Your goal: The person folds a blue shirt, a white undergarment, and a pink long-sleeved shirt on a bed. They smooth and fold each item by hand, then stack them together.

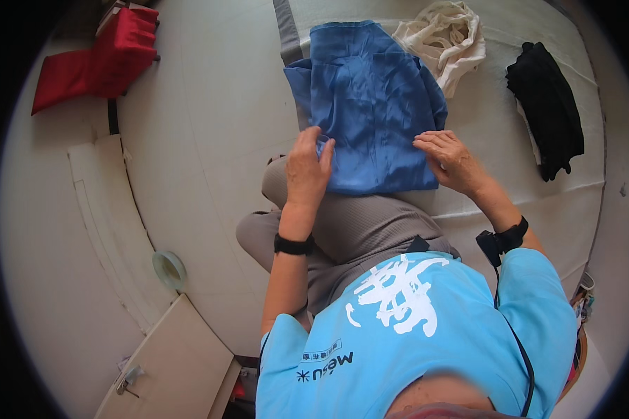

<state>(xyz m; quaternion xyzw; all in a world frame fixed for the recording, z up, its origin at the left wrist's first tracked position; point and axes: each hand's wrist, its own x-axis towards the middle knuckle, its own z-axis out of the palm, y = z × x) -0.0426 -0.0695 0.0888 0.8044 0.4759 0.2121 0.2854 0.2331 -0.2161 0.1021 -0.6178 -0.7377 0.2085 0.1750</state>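
A blue satiny garment (367,115) lies partly folded on the pale sheet in front of me, its near edge against my crossed legs. At its left edge is my left hand (309,165), fingers and thumb apart, with a thin loop showing between them; whether it grips the loop or the cloth, I cannot tell. My right hand (448,160) rests or hovers at the garment's right edge, fingers together and thumb lowered; contact with the cloth is unclear. Beyond the garment's far right corner lies a crumpled cream cloth (445,42).
A folded black garment (548,110) lies to the right on the pale sheet (492,173). Red cloth (120,57) drapes over an object at upper left. A round pale dish-like object (169,269) and a cabinet or door panel with a handle (173,356) are at lower left.
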